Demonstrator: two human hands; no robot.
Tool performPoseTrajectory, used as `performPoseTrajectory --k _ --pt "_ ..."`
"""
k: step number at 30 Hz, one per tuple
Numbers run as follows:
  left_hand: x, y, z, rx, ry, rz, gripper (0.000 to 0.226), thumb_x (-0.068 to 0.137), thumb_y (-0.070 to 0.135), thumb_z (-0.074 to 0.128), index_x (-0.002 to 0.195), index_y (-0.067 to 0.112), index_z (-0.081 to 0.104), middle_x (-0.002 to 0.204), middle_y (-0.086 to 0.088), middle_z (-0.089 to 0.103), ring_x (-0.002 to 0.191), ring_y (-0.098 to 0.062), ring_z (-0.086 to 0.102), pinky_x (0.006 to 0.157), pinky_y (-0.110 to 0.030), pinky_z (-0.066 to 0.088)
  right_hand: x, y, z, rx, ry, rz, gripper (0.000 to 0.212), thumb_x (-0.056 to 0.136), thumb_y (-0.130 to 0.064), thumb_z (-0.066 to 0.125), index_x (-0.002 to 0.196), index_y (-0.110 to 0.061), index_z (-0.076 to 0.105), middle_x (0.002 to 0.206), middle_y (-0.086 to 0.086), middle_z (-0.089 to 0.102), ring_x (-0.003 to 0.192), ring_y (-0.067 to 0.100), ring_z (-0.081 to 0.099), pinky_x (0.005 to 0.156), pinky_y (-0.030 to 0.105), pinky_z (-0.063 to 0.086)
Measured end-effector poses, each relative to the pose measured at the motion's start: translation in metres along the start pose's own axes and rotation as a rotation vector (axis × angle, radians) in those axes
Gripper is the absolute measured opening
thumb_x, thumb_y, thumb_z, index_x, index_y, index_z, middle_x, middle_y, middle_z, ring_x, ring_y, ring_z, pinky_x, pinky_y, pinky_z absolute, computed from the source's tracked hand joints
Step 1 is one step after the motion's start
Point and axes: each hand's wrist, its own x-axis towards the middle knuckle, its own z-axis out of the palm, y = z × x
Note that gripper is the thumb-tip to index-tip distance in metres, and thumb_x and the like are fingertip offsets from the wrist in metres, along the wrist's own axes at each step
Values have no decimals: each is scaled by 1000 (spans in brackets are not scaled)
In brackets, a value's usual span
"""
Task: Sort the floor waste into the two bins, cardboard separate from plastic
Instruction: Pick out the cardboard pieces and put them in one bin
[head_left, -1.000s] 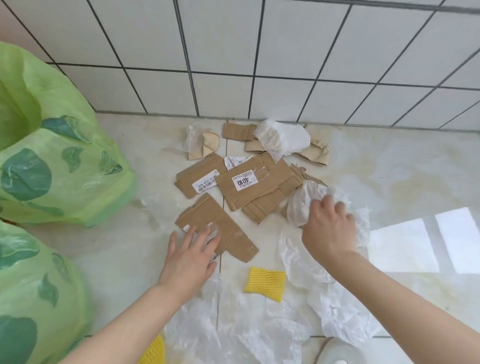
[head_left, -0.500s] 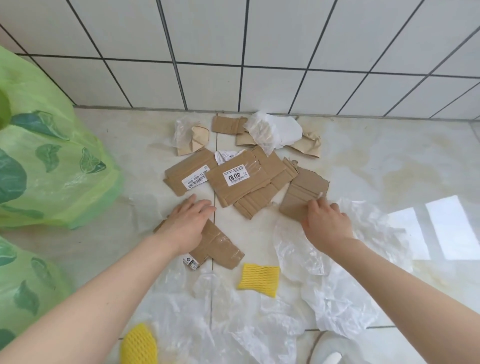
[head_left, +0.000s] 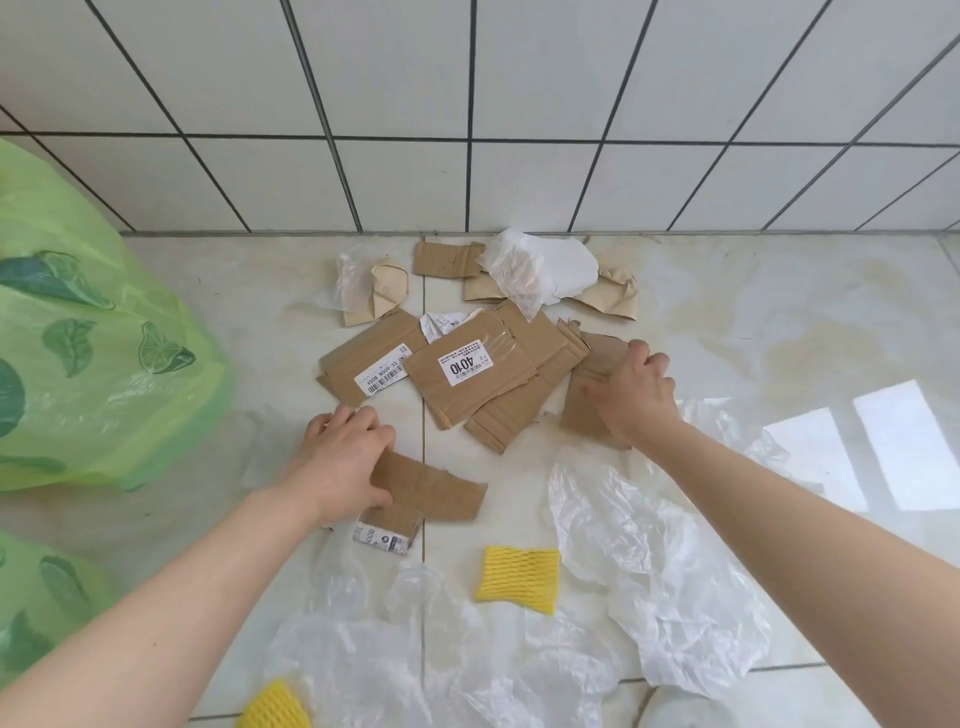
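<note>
Tiled floor (head_left: 727, 322) strewn with waste below a white wall. The left hand (head_left: 343, 462) grips a cardboard strip (head_left: 436, 491) running rightward; the right hand (head_left: 631, 395) grips a cardboard piece (head_left: 587, 410). Green bins (head_left: 104, 364) sit at frame left, nearer the left hand.

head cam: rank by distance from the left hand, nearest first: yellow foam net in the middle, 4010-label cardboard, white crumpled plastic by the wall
From the left hand:
1. 4010-label cardboard, up and right of it in the pile.
2. Yellow foam net, down and right, alone on the floor.
3. White crumpled plastic, farthest, at the wall's foot.
</note>
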Motion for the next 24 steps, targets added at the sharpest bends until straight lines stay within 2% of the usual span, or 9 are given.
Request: performPoseTrajectory --k 4,9,11,13,16,19,22,24 --pt "10 1 -17 -201 127 -123 34 73 48 70 91 28 49 90 11 55 97 -17 53 91 -36 35 2 -8 3 -34 4 53 77 80 -39 69 132 -4 25 128 19 34 114 40 39 96 44 39" --pt "20 -5 -28 -572 101 -221 31 75 52 67 87 26 56 85 8 64 84 -17 61 79 -36 51 9 -12 3 177 -61 219 105 69 -32 81 143 -20 8 133 19 27 113 44 43 94 46 40" --pt "20 -4 -30 -702 114 -238 26 82 49 63 81 24 58 75 7 63 73 -15 60 68 -30 49 9 -9 1 303 -99 239 111 70 -24 82 145 -25 0 136 20 27 113 43 47 92 47 42" --pt "19 -4 -29 -775 146 -248 33 89 40 60 65 19 51 59 5 51 59 -16 49 55 -29 36 5 -3 -2 358 -85 204 110 75 -16 77 147 -25 -6 137 20 33 114 41 50 87 45 42" --pt "20 -12 -24 -871 221 -264 38 90 33 60 67 7 47 59 0 41 58 -21 39 56 -32 28 -4 10 -8 440 24 142 93 82 -9 65 148 -23 1 109 8 50 104 35 55 80 41 45" --pt "17 -20 -23 -967 327 -300 23 90 24 60 77 7 53 67 -3 55 61 -22 47 58 -33 34 -10 18 -19 584 57 93 59 86 -11 59 138 -16 32 82 -6 52 100 30 59 83 42 50" --pt "15 -25 -27 -1107 432 -377 9 92 19 59 88 10 57 80 -6 63 67 -22 55 60 -30 41 -20 12 -34 596 117 -26 27 89 -15 55 116 -13 55 79 -9 53 88 25 58 71 34 47" --pt "17 -33 -29 -1188 481 -426 12 92 19 58 81 15 56 78 -5 63 70 -23 55 63 -30 41 -26 5 -42 638 143 -79 16 89 -16 53 105 -14 58 79 -8 54 78 20 56 64 30 44"
